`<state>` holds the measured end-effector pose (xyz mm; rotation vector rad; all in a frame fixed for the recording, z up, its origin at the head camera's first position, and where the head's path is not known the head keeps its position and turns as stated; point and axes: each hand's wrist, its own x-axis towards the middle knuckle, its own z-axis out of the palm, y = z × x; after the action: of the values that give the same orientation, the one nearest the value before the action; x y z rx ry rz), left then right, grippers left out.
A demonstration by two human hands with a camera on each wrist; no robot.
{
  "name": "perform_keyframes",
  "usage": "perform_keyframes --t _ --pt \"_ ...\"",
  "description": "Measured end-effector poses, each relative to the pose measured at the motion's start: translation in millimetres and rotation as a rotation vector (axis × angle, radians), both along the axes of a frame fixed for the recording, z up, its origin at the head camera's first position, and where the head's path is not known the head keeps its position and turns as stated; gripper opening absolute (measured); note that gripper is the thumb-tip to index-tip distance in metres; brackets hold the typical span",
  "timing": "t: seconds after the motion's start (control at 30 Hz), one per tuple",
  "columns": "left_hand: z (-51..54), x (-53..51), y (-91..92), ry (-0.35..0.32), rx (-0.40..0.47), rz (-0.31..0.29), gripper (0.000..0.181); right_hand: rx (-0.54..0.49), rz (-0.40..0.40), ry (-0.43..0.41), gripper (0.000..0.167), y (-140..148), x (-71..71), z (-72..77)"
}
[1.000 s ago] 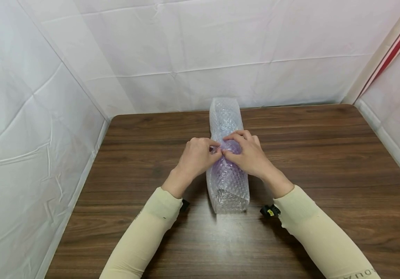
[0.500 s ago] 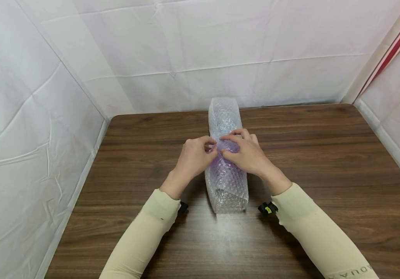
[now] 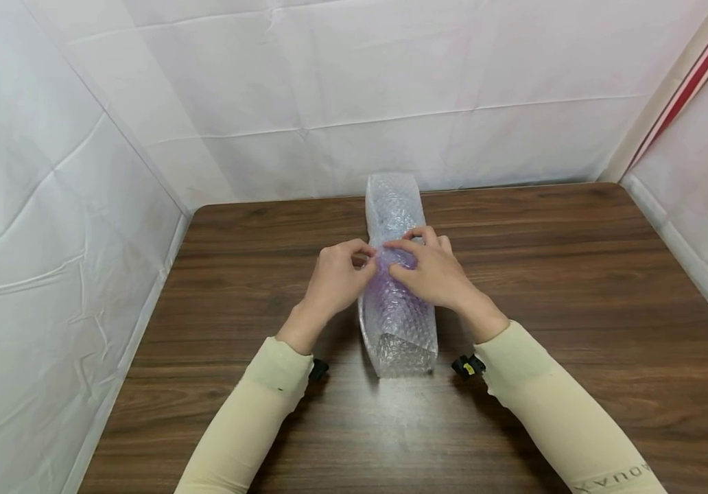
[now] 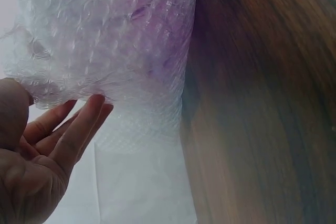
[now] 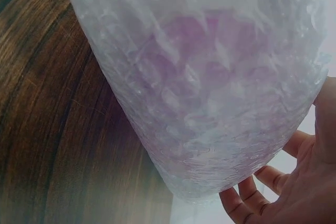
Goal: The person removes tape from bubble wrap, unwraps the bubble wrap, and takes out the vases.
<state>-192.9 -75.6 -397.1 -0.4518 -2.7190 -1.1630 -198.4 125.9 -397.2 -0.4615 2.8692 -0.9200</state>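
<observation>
A long bundle of clear bubble wrap (image 3: 400, 315) lies lengthwise away from the person, with something purple showing through its middle. My left hand (image 3: 337, 278) pinches the wrap at the bundle's left side between thumb and fingers; in the left wrist view the thumb and fingertips meet the edge of the wrap (image 4: 105, 35). Across the top, my right hand (image 3: 439, 273) rests with spread, bent fingers touching the wrap. The right wrist view has the right hand's fingers (image 5: 252, 198) against the rounded surface of the wrap (image 5: 210, 93). What is inside cannot be made out.
The bundle lies on a dark wood-grain table (image 3: 545, 274). White cloth (image 3: 329, 82) hangs behind the table and along both sides, with a red stripe (image 3: 687, 89) at the right corner. A small black device (image 3: 468, 366) sits at each wrist.
My left hand has shifted slightly left, drawing the wrap's left side outward. The right hand has moved a little to the left on top, its thumb and forefinger now farther from the left hand.
</observation>
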Motion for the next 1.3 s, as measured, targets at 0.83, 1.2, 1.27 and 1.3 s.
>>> perform_keyframes --t 0.83,1.2,1.27,1.3 --pt "1.8 3.9 -23.5 -0.004 -0.001 0.044 0.008 -0.031 -0.045 0.027 0.046 -9 1.1 -1.5" --pt "0.3 5.7 -34.3 -0.034 0.018 0.067 0.008 -0.043 -0.046 0.024 0.045 -11 0.6 -2.1" --pt "0.1 5.8 -35.8 -0.039 0.022 0.07 0.008 -0.043 -0.048 0.025 0.045 -11 0.7 -2.5" --pt "0.3 5.9 -36.6 -0.042 0.022 0.071 0.008 -0.043 -0.048 0.024 0.045 -11 0.8 -2.5"
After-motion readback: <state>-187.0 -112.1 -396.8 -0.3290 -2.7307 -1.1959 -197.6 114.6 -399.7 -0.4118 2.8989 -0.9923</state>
